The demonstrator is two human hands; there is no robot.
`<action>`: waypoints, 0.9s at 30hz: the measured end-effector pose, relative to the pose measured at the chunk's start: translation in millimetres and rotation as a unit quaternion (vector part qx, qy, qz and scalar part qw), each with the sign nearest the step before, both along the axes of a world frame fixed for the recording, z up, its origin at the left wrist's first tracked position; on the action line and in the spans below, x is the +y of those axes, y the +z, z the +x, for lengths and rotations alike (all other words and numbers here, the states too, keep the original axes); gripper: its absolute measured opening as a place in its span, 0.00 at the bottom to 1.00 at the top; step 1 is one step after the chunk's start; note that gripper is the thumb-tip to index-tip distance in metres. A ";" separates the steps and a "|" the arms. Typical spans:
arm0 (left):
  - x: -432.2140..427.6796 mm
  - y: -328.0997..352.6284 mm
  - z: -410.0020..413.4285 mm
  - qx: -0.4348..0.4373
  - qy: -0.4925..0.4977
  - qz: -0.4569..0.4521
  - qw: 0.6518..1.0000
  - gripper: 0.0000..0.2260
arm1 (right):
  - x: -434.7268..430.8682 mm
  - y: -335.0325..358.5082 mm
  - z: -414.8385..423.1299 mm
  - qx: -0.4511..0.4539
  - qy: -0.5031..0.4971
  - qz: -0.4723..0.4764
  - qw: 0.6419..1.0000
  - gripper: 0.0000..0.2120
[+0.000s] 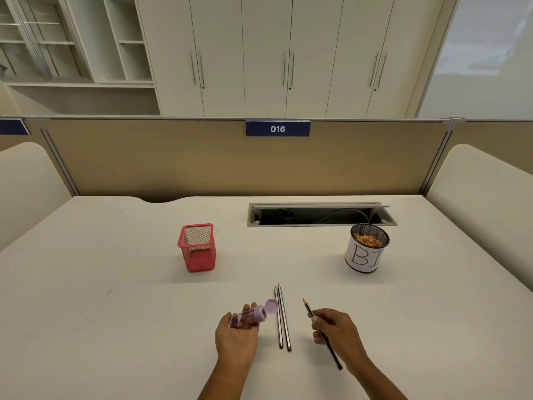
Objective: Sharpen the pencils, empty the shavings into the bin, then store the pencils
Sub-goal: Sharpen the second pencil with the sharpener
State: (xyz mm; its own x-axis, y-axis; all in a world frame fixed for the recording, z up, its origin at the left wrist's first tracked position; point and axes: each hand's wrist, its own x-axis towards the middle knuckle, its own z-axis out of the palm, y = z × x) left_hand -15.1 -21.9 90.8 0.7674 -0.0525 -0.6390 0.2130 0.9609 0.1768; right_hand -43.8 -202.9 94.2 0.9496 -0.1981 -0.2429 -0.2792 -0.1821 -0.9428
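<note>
Carefully now, with left hand (236, 333) gripping the sharpener (251, 315) and right hand (336, 327) pinching a pencil (327, 340): keep sharpener level, lay pencil beside the pair (285, 319).

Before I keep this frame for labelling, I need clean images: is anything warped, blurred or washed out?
Head view: wide-angle splays the cabinet doors and partition posts outward; light is soft and even, with faint shadows by the red mesh holder and bin; the sharpener in the left hand looks slightly soft.
</note>
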 end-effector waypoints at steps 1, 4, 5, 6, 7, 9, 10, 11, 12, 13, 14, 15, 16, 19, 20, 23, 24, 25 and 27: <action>0.1 -0.2 -0.5 0.001 0.001 0.001 1.000 0.09 | -0.7 -1.5 0.8 0.010 -0.002 0.020 1.000 0.10; 0.2 0.9 -2.4 0.004 0.002 0.001 1.000 0.09 | -1.2 -2.4 1.8 0.040 -0.004 0.081 0.996 0.11; 0.3 1.4 -3.1 0.005 0.002 0.002 1.000 0.10 | -0.9 -2.6 2.2 0.050 -0.004 0.102 0.993 0.12; 0.0 1.9 -3.6 0.005 0.000 0.003 1.000 0.10 | -0.7 -2.6 2.7 0.059 -0.005 0.119 0.991 0.12; 0.0 2.2 -4.4 0.004 -0.003 0.004 1.000 0.10 | -0.2 -2.9 2.7 0.065 -0.005 0.129 0.990 0.13; -0.3 2.7 -5.2 0.004 -0.004 0.001 1.000 0.10 | 0.0 -4.5 3.8 0.079 -0.010 0.131 0.988 0.14; -0.3 2.8 -5.5 0.005 -0.004 0.000 1.000 0.10 | 0.3 -5.4 4.1 0.082 -0.012 0.121 0.989 0.14; -0.3 2.7 -5.7 0.005 -0.003 -0.002 1.000 0.10 | 0.3 -6.8 4.4 0.081 -0.012 0.096 0.992 0.13; -0.4 2.4 -5.9 0.004 -0.002 -0.003 1.000 0.10 | -0.4 -9.8 5.4 0.076 -0.010 0.046 0.996 0.12; -0.7 2.2 -6.1 0.004 -0.001 -0.005 1.000 0.10 | -1.5 -13.1 7.3 0.065 -0.007 -0.028 0.997 0.10; -0.8 1.8 -6.1 0.005 -0.001 -0.006 1.000 0.10 | -2.2 -15.8 9.6 0.046 -0.003 -0.108 0.993 0.08; -1.0 1.3 -6.2 0.005 -0.001 -0.006 1.000 0.10 | -2.4 -18.3 12.2 0.026 -0.001 -0.180 0.983 0.07; -1.1 0.0 -6.3 0.005 -0.002 -0.003 1.000 0.10 | -1.9 -20.5 15.0 0.009 -0.001 -0.235 0.972 0.07; -0.1 -4.3 -5.8 -0.001 -0.007 0.003 1.000 0.11 | 2.0 -24.8 23.2 -0.026 -0.002 -0.350 0.937 0.10; 0.8 -5.3 -5.2 0.000 -0.007 0.003 1.000 0.11 | 3.6 -25.9 25.6 -0.033 0.002 -0.376 0.926 0.11; 3.0 -7.0 -5.0 0.004 -0.006 0.006 1.000 0.11 | 5.1 -32.3 31.1 -0.043 0.009 -0.425 0.904 0.12; 3.8 -7.3 -5.4 0.005 -0.006 0.006 1.000 0.11 | 5.6 -34.8 32.2 -0.042 0.012 -0.434 0.900 0.11; 4.5 -7.5 -6.0 0.005 -0.006 0.007 1.000 0.11 | 5.7 -36.9 33.0 -0.043 0.015 -0.443 0.895 0.11; 5.8 -8.0 -6.8 0.004 -0.006 0.007 1.000 0.11 | 6.1 -42.0 34.8 -0.045 0.024 -0.458 0.887 0.11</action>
State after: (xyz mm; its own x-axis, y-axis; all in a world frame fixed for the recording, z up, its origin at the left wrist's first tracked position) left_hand -22.0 -16.1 82.8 0.7611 -0.0528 -0.6465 0.2262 0.9557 0.1882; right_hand -9.0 -196.8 52.3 0.9697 -0.2322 0.0766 -0.1814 -0.8933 -0.4112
